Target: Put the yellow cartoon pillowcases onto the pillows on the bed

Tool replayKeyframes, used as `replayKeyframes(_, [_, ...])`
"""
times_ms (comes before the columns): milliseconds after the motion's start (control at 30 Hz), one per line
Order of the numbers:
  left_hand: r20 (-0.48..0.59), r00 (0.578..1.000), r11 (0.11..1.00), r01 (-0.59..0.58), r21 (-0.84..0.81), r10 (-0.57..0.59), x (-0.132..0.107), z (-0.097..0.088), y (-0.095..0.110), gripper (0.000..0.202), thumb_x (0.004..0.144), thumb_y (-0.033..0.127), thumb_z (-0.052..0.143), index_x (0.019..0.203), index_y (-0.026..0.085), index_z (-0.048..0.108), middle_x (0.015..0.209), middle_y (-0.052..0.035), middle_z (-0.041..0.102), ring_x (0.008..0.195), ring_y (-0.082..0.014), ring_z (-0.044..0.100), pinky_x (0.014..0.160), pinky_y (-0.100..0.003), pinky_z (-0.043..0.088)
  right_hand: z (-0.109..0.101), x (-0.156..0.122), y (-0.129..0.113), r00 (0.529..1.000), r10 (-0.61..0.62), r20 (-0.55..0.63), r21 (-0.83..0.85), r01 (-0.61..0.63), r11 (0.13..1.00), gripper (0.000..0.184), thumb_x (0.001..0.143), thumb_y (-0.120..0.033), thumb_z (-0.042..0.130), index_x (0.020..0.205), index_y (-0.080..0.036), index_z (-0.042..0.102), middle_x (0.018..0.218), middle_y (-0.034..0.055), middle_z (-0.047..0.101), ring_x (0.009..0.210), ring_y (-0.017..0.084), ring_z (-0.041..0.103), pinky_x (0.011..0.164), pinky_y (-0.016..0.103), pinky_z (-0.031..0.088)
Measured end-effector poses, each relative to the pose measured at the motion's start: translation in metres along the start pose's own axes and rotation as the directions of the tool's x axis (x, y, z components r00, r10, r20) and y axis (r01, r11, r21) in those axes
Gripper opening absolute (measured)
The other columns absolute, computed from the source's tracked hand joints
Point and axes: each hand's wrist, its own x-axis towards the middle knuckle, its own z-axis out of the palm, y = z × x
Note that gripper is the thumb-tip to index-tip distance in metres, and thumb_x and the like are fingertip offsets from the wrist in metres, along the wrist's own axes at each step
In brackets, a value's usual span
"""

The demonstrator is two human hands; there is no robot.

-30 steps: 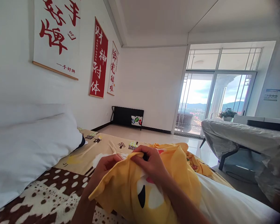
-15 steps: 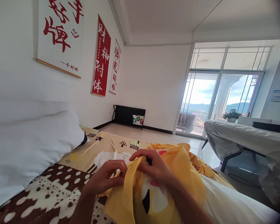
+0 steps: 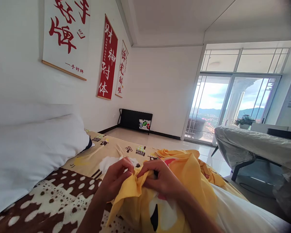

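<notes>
A yellow fabric cover (image 3: pixel 191 181) with a printed cartoon face lies bunched on the bed in front of me. My left hand (image 3: pixel 115 181) pinches a fold along its edge, fingers and thumb pressed together. Close beside it, my right hand (image 3: pixel 161 178) grips the same edge between thumb and bent fingers. Between the two hands the fabric is gathered and creased. From under the cover's right side, white bedding (image 3: pixel 235 204) stretches toward the lower right; whether it lies inside the cover I cannot tell.
The patterned blanket (image 3: pixel 70 191) in brown, cream and beige spreads beneath. White pillows (image 3: pixel 38 152) are piled at left against the wall. At right stands a table (image 3: pixel 252 139) wrapped in plastic; a black folded panel (image 3: pixel 131 119) leans by the far wall.
My left hand has moved up and closer to my right hand. The loose yellow strip between them is now gathered into a pinched fold. The view has shifted slightly left.
</notes>
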Motion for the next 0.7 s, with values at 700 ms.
replayKeyframes(700, [-0.403, 0.888, 0.954, 0.283, 0.103, -0.22, 0.01, 0.024, 0.001, 0.023, 0.07, 0.034, 0.065, 0.069, 0.017, 0.05, 0.064, 0.0024, 0.048, 0.061, -0.0113, 0.043, 0.055, -0.022, 0.034, 0.008, 0.004, 0.008, 0.985, 0.034, -0.167, -0.185, -0.065, 0.981, 0.017, 0.067, -0.024, 0.059, 0.053, -0.017, 0.053, 0.051, -0.0056, 0.038, 0.054, 0.008, 0.033, 0.05, 0.021, 0.026])
